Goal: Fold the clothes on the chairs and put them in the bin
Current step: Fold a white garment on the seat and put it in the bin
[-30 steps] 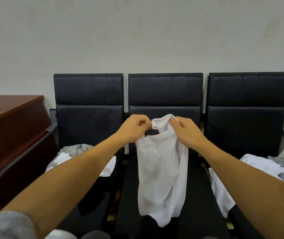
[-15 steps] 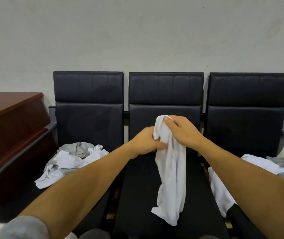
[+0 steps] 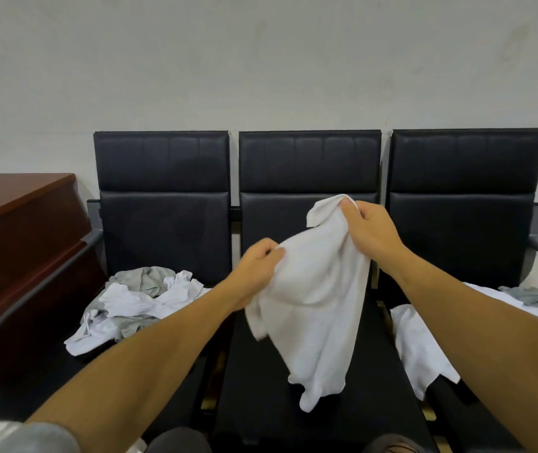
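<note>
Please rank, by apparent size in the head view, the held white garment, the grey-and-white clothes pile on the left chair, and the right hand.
1. Held white garment.
2. Grey-and-white clothes pile, slightly smaller; it lies farther away, so the true order is uncertain.
3. Right hand.

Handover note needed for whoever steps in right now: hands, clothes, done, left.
Left hand: grips the lower edge of the white garment.
Right hand: pinches its top corner, held higher.
The garment hangs in the air over the middle chair, not yet folded.
Left chair: a crumpled white and grey pile.
Right chair: more white and grey clothes, partly hidden by the right arm.
The bin is not in view.
Done: one garment picked up.
Left: fold it, bin it, then both piles.
</note>
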`<move>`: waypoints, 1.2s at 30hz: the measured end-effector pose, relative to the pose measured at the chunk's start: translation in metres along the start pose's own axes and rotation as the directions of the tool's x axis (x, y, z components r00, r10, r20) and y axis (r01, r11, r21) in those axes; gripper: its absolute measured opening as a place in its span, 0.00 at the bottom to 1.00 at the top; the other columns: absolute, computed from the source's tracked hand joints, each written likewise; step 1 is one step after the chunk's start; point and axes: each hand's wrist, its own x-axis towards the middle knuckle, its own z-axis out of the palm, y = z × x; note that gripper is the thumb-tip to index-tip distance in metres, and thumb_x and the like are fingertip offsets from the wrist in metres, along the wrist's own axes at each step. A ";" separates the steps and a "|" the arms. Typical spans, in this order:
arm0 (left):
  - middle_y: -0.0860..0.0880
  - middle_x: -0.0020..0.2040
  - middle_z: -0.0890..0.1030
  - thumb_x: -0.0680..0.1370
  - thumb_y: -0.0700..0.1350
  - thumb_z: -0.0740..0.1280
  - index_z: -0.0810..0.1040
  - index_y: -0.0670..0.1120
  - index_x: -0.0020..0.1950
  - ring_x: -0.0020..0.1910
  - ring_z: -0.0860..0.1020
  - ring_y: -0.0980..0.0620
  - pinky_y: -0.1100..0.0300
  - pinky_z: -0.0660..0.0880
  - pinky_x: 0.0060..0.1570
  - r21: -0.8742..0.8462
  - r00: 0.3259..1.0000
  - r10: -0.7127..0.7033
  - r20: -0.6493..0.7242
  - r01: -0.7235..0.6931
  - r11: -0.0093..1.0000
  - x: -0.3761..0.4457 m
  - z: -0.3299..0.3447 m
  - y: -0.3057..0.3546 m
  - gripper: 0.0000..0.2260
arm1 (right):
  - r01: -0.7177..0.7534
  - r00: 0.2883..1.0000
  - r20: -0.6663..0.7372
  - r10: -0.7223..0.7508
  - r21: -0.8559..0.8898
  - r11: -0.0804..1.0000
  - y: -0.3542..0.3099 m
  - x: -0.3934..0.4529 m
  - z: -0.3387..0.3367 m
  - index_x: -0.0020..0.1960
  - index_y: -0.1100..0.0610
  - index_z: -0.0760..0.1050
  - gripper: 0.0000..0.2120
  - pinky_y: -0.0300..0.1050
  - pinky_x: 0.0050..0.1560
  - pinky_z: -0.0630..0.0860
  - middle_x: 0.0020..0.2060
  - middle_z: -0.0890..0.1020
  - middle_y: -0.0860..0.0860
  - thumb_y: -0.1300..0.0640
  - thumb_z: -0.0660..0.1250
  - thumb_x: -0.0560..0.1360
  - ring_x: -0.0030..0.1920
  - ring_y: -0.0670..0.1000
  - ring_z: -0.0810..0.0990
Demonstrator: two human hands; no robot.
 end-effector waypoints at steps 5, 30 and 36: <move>0.54 0.49 0.82 0.75 0.58 0.74 0.80 0.51 0.55 0.47 0.80 0.52 0.58 0.77 0.48 0.690 0.938 -0.069 0.341 -0.200 0.696 0.011 -0.046 -0.007 0.15 | -0.146 0.974 -0.182 0.138 -0.030 0.989 0.019 0.006 -0.023 0.39 0.58 0.72 0.21 0.46 0.41 0.71 0.35 0.75 0.53 0.48 0.55 0.85 0.37 0.49 0.73; 0.50 0.52 0.82 0.86 0.50 0.59 0.80 0.51 0.59 0.49 0.80 0.49 0.56 0.77 0.45 0.143 0.982 -0.034 -0.185 0.061 0.988 0.027 -0.092 -0.020 0.11 | -0.395 0.914 -0.036 0.403 0.137 0.908 0.055 0.010 -0.043 0.46 0.60 0.78 0.09 0.48 0.39 0.71 0.40 0.77 0.56 0.65 0.59 0.77 0.40 0.54 0.75; 0.54 0.44 0.84 0.76 0.63 0.71 0.83 0.56 0.46 0.44 0.82 0.54 0.55 0.79 0.47 0.509 0.954 0.017 0.301 -0.175 0.843 0.030 -0.085 -0.006 0.12 | -0.178 0.940 0.257 0.224 -0.191 0.965 0.067 -0.010 -0.026 0.46 0.57 0.79 0.10 0.47 0.48 0.75 0.45 0.80 0.52 0.64 0.59 0.79 0.49 0.54 0.79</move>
